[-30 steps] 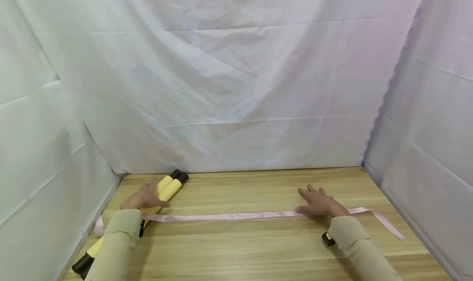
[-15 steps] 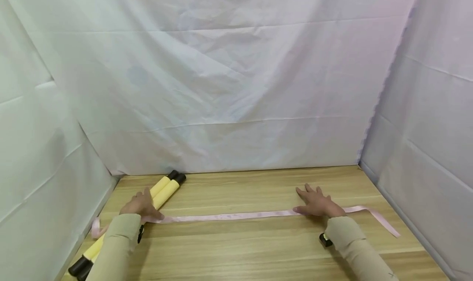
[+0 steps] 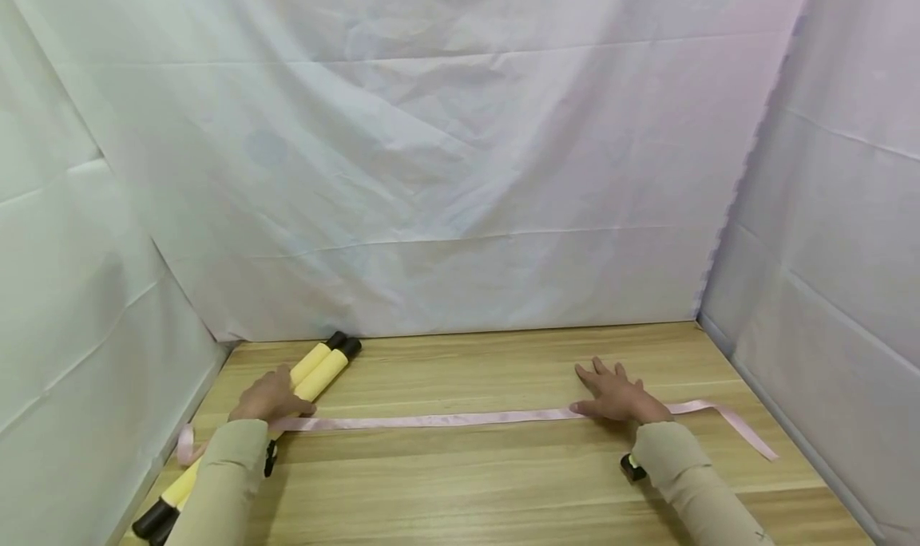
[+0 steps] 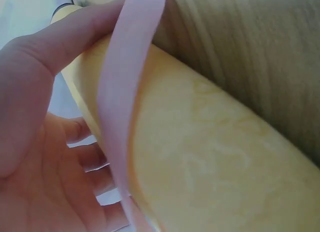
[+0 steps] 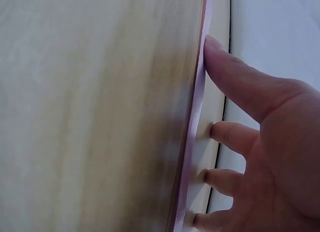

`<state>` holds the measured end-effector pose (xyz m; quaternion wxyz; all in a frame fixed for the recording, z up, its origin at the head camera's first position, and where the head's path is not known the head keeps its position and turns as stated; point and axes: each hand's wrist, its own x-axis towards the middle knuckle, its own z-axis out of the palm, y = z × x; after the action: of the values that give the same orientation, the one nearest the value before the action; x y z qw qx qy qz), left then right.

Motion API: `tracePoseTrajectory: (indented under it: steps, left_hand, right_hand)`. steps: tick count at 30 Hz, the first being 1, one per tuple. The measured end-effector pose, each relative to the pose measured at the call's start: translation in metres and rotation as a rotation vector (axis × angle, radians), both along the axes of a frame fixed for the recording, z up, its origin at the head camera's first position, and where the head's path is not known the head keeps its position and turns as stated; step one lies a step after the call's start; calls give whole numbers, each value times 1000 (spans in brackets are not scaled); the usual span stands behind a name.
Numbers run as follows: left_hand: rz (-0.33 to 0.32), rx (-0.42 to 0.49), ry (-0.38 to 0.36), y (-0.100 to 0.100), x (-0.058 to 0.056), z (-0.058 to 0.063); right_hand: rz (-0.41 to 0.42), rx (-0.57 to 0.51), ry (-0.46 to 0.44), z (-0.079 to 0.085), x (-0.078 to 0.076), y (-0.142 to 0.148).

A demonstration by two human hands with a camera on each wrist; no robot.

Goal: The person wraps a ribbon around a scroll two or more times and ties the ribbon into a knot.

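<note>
A pale yellow scroll (image 3: 320,376) with black roller ends lies diagonally on the left of the table, as two parallel rolls. My left hand (image 3: 269,397) spans it, thumb on the near side and fingers over the far side; the fingertips are hidden. In the left wrist view a pink ribbon (image 4: 122,67) crosses the roll beside the thumb. Across the table the ribbon (image 3: 446,421) runs nearly straight to my right hand (image 3: 611,394). There the fingers are spread on the wood, and the thumb touches the ribbon's edge in the right wrist view.
The wooden table (image 3: 446,490) meets a white cloth wall (image 3: 460,282) at the back, with more cloth at both sides. One ribbon end (image 3: 751,438) trails at the right; a curled end (image 3: 186,444) lies left of the scroll.
My left hand has moved slightly left and down over the scroll; its thumb first came down at the ribbon, then drew back against the roll. My right hand stays in place. The view shifted slightly.
</note>
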<state>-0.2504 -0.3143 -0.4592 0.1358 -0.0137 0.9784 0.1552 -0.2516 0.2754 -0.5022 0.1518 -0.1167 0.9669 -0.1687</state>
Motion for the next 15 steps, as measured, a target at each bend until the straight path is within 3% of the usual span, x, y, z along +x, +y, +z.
tracePoseTrajectory:
  steps: [9,15]
  left_hand:
    - [35,-3,84,-7,-3,-8]
    - [73,1,186,-10,-5,-3]
  right_hand:
    - [-5,7,-6,-1,-1,0]
    - [-9,-4,-6,0,0,1]
